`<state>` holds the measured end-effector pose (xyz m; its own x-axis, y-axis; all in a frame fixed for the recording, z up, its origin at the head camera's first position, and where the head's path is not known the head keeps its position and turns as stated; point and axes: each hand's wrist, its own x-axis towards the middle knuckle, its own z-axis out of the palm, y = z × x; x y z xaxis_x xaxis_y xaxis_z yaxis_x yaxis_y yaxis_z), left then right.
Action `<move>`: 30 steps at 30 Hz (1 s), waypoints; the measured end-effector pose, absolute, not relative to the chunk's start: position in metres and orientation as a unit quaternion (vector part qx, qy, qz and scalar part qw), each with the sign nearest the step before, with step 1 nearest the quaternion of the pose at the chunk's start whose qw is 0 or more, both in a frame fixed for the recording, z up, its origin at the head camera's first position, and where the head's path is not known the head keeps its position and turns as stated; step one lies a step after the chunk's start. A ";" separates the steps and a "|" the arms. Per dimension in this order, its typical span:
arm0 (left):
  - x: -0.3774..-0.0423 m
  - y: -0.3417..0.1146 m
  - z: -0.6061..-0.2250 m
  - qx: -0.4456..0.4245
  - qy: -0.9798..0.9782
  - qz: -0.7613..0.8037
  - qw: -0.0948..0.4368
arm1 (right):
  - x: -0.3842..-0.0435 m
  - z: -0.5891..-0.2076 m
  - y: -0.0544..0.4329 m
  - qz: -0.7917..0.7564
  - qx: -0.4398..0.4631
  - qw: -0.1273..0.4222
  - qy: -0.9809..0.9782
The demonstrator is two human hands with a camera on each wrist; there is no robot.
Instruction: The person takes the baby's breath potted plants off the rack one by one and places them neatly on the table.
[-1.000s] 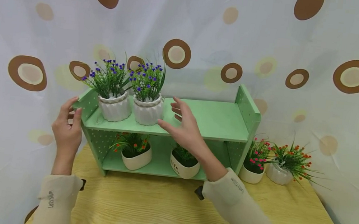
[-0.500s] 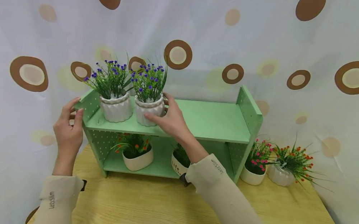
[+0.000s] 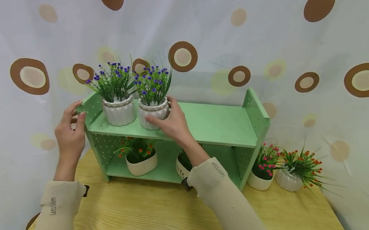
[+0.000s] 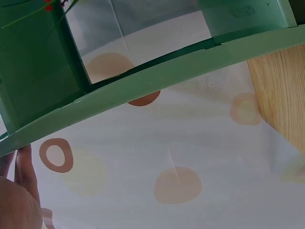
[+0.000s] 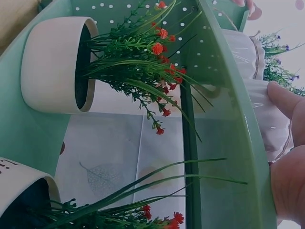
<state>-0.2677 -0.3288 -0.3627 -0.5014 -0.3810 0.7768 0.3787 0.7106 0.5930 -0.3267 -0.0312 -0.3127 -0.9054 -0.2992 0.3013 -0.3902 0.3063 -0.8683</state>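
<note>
My right hand [image 3: 176,124] grips a white fluted flowerpot [image 3: 152,112] with purple flowers, standing on the upper board of a green shelf [image 3: 217,123]. Its thumb lies across the pot's front and the fingers go round the right side, partly hidden behind it. In the right wrist view the thumb [image 5: 283,98] presses on the white pot wall. A matching purple-flowered pot [image 3: 119,112] stands just left of the held one. My left hand [image 3: 70,132] holds the front corner of the shelf's left side panel [image 3: 89,107], thumb in front, fingers on the outer side.
Two cream pots sit on the lower board: one with orange flowers [image 3: 141,164], the other, a lettered pot [image 3: 182,166], partly behind my right forearm. Right of the shelf stand a pink-flowered pot [image 3: 259,181] and an orange-flowered white pot [image 3: 288,179] on the wooden table [image 3: 141,214].
My right hand has moved left from beside the nearer purple-flowered pot and taken hold of it. The left hand has stayed at the shelf's corner. The pots keep their places.
</note>
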 end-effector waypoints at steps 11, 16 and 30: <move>-0.267 -0.328 -0.365 -0.003 -0.775 -0.386 0.500 | -0.323 -0.314 -0.029 0.544 0.199 0.068 -0.812; -0.267 -0.329 -0.366 -0.005 -0.773 -0.387 0.503 | -0.318 -0.313 -0.026 0.551 0.192 0.073 -0.809; -0.268 -0.328 -0.363 -0.007 -0.769 -0.382 0.512 | -0.306 -0.308 -0.012 0.668 0.141 0.000 -0.731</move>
<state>-0.2682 -0.3276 -0.3630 -0.4756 -0.3809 0.7929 0.4020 0.7076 0.5811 -0.3063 -0.0115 -0.3076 -0.9602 -0.2064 0.1880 -0.2058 0.0683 -0.9762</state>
